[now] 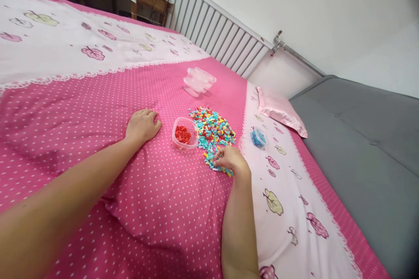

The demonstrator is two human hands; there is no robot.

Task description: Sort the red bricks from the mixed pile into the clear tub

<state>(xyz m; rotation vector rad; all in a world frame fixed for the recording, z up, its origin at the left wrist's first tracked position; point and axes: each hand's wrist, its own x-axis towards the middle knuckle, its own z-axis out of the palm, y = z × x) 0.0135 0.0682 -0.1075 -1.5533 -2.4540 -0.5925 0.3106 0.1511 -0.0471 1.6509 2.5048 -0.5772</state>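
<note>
A heap of small multicoloured plastic pieces (214,126) lies on the pink dotted bedspread, mostly red, yellow and turquoise. Over its near end is my right hand (229,158), thumb and fingers drawn together in a pinch; whatever is between the fingertips is too small to make out. Left of the heap stands a clear square tub (185,144) with red pieces (182,134) in it. My left hand (143,124) rests palm down on the bedspread, left of that tub, open and holding nothing. A second clear tub with blue pieces (258,138) sits to the right, on the white printed band.
Beyond the heap are several stacked clear containers (199,81). A pink pillow (280,110) lies near the grey padded headboard (356,126). Metal railing (222,26) lines the bed's far side, with a wooden desk (151,1) at the back left. The bedspread (157,209) is wrinkled.
</note>
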